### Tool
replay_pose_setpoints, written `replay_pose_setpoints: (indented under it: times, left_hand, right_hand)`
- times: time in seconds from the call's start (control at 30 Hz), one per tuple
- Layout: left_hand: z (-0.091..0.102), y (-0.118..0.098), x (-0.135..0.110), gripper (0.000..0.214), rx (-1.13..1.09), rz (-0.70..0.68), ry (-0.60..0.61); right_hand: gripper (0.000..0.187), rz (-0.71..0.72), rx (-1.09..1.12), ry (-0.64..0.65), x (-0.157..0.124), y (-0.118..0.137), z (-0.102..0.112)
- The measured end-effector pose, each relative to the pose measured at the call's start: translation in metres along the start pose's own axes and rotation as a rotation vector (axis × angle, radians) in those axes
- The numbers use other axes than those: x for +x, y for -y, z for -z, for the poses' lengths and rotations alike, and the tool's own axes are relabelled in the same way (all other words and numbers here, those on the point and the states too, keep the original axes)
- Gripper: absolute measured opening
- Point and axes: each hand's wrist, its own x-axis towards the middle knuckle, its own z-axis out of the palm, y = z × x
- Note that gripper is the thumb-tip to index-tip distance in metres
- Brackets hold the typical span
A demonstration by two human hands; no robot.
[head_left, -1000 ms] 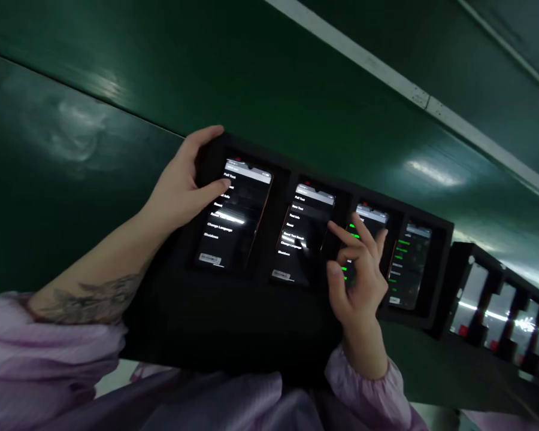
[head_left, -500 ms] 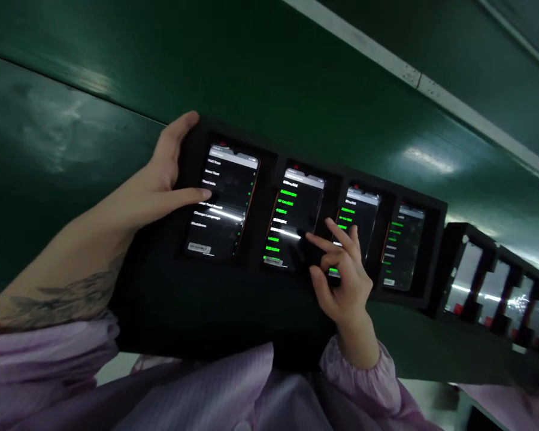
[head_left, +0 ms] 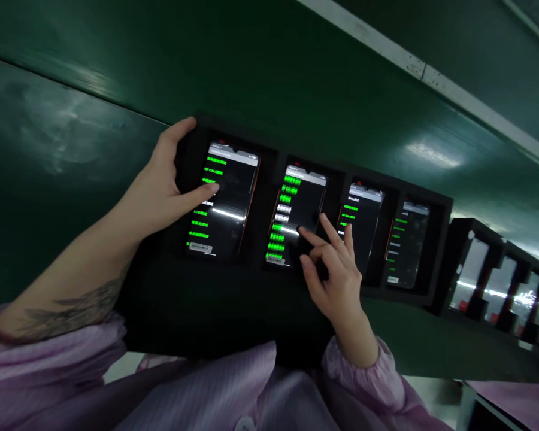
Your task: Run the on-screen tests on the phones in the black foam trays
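Observation:
Four-slot black foam tray (head_left: 233, 293) lies before me, with a lit phone in each slot. My left hand (head_left: 161, 173) spans the tray's left end, fingers apart. One finger reaches its upper corner; the thumb is over the leftmost phone (head_left: 227, 230). That screen lists mostly green lines. My right hand (head_left: 336, 275) holds nothing; its index finger is stretched to the screen of the second phone (head_left: 303, 200), other fingers loosely bent. Whether the fingertips touch the glass I cannot tell. The third phone (head_left: 366, 218) is partly behind that hand. At the right sits the fourth phone (head_left: 406, 245).
A second black tray (head_left: 460, 227) with several phones, screens pale with reflections, stands to the right on the green table (head_left: 260, 66). A pale metal strip (head_left: 368, 42) crosses the table beyond. A pink sleeve or cloth (head_left: 512, 398) shows at the lower right.
The leftmost phone's white menu has become a list with green lines. The second phone's list has scrolled up. My right hand has shifted slightly left; my left thumb has moved slightly up and right.

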Motion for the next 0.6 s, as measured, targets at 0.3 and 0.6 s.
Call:
replay_pose_setpoints:
  times: [0.3,0.6]
  left_hand:
    - [0.016,0.014,0.006,0.117,-0.237,-0.060,0.137]
    - [0.031,0.006,-0.002,0.129,-0.090,-0.105,0.253]
  right_hand:
    - [0.024,0.080,0.081,-0.042,-0.002,-0.001,0.001]
    - [0.030,0.072,0.067,-0.042,-0.003,-0.004,-0.001]
